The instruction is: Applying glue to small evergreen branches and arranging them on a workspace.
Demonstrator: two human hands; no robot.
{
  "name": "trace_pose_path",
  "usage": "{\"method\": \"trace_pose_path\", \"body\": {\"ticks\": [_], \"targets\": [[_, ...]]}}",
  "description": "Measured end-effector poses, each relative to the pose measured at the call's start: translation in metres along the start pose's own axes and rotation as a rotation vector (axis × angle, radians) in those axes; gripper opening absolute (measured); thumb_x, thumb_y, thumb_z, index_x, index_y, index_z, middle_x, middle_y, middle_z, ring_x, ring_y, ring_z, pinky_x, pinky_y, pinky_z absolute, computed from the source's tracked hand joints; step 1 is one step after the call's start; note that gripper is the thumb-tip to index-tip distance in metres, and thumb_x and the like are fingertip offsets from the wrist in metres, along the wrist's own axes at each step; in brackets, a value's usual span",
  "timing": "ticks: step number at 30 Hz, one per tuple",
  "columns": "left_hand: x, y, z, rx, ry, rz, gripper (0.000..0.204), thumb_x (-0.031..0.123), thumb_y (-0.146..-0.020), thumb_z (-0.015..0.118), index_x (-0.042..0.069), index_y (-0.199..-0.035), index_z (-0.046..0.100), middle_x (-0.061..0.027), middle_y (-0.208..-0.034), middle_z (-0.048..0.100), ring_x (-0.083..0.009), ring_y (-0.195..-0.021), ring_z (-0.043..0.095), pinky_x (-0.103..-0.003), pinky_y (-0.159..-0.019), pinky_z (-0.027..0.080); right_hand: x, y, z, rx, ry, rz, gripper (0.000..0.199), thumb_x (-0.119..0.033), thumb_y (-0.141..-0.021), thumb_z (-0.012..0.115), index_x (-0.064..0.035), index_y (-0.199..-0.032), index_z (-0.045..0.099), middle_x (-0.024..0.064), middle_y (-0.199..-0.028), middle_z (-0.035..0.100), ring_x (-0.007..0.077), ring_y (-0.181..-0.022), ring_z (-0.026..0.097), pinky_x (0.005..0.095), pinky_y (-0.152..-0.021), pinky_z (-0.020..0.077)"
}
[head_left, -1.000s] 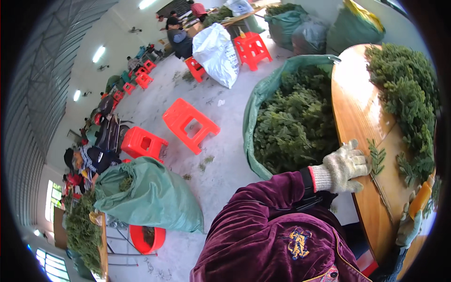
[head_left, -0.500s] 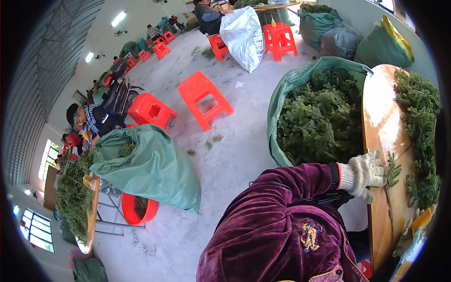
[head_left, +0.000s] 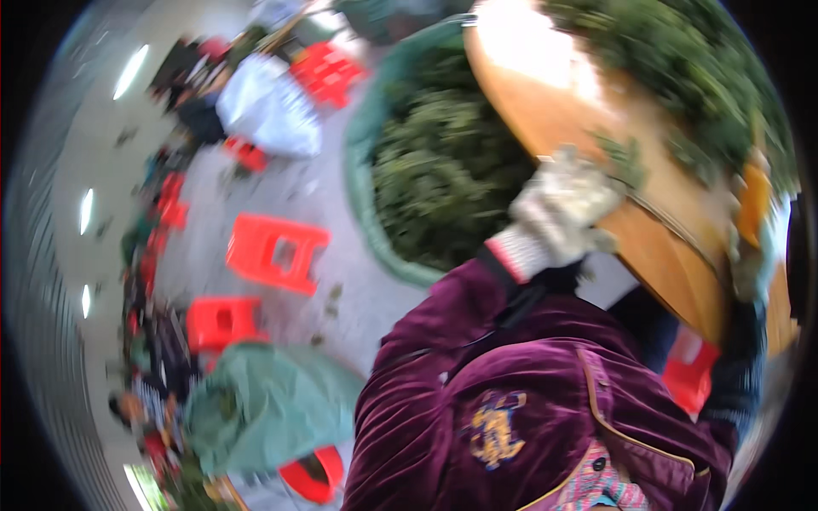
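My left hand (head_left: 567, 204), in a pale knitted glove, is at the near edge of the wooden table (head_left: 588, 111), thumb apart from the fingers. Close to its fingertips lies a green needle sprig (head_left: 626, 162), its bare stem (head_left: 673, 223) running across the wood toward my right. Over at the right rim, my gloved right hand (head_left: 747, 255) is closed around an orange-handled tool (head_left: 754, 200). Blur hides what kind of tool this is. A large green sack (head_left: 362, 179) full of cut evergreen sprigs (head_left: 443, 162) stands against the table's left side.
More evergreen branches (head_left: 682, 68) are heaped along the table's far side. On the floor to the left are red stools (head_left: 277, 253), a white sack (head_left: 268, 106), another green sack (head_left: 264, 409) and a red tub (head_left: 319, 473). Other people are seated farther off.
The whole view has swung, so the table and my hands appear higher up and the room is smeared. More of my right arm shows. The sprig stays beside my left fingers.
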State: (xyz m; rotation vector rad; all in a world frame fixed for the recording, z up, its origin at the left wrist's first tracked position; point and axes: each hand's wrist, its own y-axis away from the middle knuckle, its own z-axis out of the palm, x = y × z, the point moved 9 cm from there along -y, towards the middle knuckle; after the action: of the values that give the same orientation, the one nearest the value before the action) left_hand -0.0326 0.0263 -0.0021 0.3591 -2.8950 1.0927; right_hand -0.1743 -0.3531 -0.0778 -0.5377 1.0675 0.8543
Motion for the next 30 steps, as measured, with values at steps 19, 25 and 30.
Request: {"method": "trace_pose_path", "body": {"ticks": [19, 25, 30], "targets": [[-0.004, -0.014, 0.001, -0.188, 0.237, -0.070, 0.050, 0.031, -0.080, 0.087, 0.002, -0.120, 0.073, -0.0207, -0.123, 0.072, -0.0450, -0.121, 0.063, -0.059, -0.118, 0.037, -0.029, 0.034, 0.089, -0.193, 0.199, 0.034, 0.091, -0.049, -0.081, 0.082, -0.0028, -0.152, 0.048, 0.0119, -0.125, 0.067, 0.0163, -0.090, 0.067, 0.0284, -0.069, 0.0561], [-0.023, -0.015, -0.015, -0.003, 0.440, -0.277, 0.042, 0.003, -0.081, 0.082, -0.001, -0.122, 0.072, -0.0173, -0.116, 0.074, -0.0403, -0.113, 0.068, -0.053, -0.116, 0.042, -0.030, 0.035, 0.090, -0.208, 0.207, 0.072, 0.091, -0.052, -0.082, 0.082, -0.0024, -0.151, 0.049, 0.0119, -0.125, 0.067, 0.0152, -0.090, 0.069, 0.0272, -0.067, 0.0569], [-0.014, -0.050, -0.024, 0.027, 0.158, -0.003, 0.058, 0.005, -0.080, 0.082, 0.002, -0.135, 0.064, -0.0182, -0.124, 0.070, -0.0408, -0.115, 0.065, -0.056, -0.115, 0.042, -0.031, 0.035, 0.090, -0.205, 0.218, 0.065, 0.092, -0.054, -0.081, 0.082, -0.0022, -0.151, 0.050, 0.0114, -0.123, 0.068, 0.0146, -0.089, 0.068, 0.0263, -0.067, 0.0564]]}}
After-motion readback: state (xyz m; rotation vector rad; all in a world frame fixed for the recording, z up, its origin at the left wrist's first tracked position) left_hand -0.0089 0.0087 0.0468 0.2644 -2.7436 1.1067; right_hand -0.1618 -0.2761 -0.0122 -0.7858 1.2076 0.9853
